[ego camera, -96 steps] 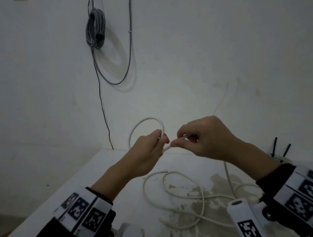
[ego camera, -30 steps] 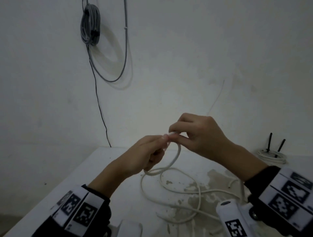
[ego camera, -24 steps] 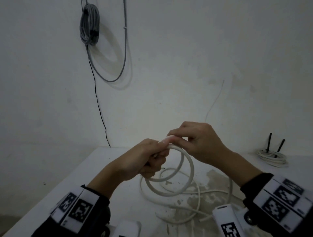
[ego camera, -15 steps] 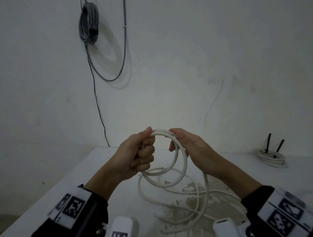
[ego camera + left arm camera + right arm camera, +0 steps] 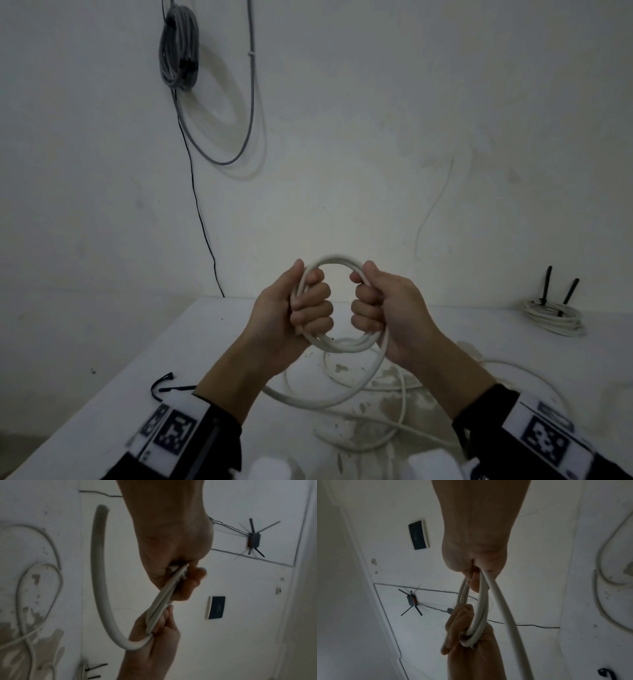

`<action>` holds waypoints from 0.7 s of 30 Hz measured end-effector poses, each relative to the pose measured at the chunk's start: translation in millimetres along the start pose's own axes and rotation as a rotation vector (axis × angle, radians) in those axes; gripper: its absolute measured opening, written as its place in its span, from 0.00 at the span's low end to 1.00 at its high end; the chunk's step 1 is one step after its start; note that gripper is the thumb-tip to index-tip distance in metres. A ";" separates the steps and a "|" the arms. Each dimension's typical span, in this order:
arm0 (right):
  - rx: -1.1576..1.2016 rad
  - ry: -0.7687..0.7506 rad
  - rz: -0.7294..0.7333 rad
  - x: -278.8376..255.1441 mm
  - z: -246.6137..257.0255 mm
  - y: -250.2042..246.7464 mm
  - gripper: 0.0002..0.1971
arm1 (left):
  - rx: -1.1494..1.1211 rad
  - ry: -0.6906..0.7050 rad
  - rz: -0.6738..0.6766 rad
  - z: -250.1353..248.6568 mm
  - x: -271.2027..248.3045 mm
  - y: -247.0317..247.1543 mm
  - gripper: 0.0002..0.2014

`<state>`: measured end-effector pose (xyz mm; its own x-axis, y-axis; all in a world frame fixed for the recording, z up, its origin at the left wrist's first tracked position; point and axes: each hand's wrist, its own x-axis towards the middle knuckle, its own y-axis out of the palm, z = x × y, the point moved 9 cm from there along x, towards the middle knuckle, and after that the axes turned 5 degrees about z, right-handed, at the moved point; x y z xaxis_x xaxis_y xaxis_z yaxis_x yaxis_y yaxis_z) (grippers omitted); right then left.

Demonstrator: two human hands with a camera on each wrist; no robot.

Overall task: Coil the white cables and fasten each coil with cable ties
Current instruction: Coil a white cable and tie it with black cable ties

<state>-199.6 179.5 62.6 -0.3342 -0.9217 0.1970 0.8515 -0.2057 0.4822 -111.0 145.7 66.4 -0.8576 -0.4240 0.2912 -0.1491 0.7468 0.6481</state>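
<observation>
Gripped from both sides, a small coil of white cable (image 5: 337,344) is held upright in the air above the surface (image 5: 113,383), in front of the wall (image 5: 359,120). The left hand (image 5: 294,315) is closed around the left side of the coil, with fingers curled through the ring and the thumb raised along its outer edge. The right hand (image 5: 383,315) is wrapped around the right side in the same manner. Several turns are seen bunched together inside both fists in the wrist views. From the bottom of the coil, beside the right hand, the loose remainder of the cable (image 5: 329,399) is let down in a wide curve to the surface, where further slack is spread in loops over a stained patch (image 5: 373,380). A black cable tie (image 5: 164,385) is laid on the surface near the left forearm. At the far right of the surface, against the wall, a second coil (image 5: 553,317) of white cable is seen with two black cable tie ends (image 5: 560,287) standing up from it. A grey cable bundle (image 5: 180,48) is hung high on the wall.
</observation>
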 end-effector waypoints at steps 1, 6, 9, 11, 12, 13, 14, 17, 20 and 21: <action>0.050 0.026 0.011 0.2 -2.2 -1.0 0.15 | -0.032 -0.017 0.064 1.9 -1.5 6.2 0.17; 0.252 0.192 0.117 -3.4 -2.1 1.3 0.16 | 0.171 -0.100 0.234 3.4 -8.1 18.7 0.13; 0.417 0.272 0.182 -8.0 1.0 12.4 0.13 | 0.133 -0.027 0.200 -1.5 -11.4 18.2 0.14; 0.576 0.281 0.168 -6.0 -2.1 16.6 0.15 | 0.123 0.075 0.137 -14.6 -9.6 18.0 0.15; 0.641 0.273 0.125 -3.0 -6.4 14.8 0.18 | 0.057 0.095 0.156 -15.9 -5.3 22.0 0.14; 0.682 0.262 0.063 0.5 -12.8 10.5 0.19 | -0.046 0.096 0.183 -13.1 -0.3 26.6 0.13; 0.689 0.253 -0.007 3.0 -20.0 5.5 0.19 | -0.156 0.085 0.199 -7.0 4.3 30.4 0.10; 0.396 0.181 -0.165 2.7 -33.0 -11.0 0.13 | -0.296 0.080 0.140 8.6 11.9 31.5 0.07; -0.065 0.038 -0.225 -4.0 -24.4 -21.7 0.08 | -0.234 0.179 -0.001 1.4 12.0 22.0 0.13; -0.168 -0.005 -0.207 -6.5 -20.6 -21.1 0.08 | -0.239 0.216 -0.035 -4.2 10.6 19.5 0.17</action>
<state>-207.1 183.1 33.6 -0.5100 -0.8527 0.1134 0.8197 -0.4417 0.3646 -120.9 153.6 85.1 -0.7259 -0.5653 0.3918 -0.0352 0.5994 0.7997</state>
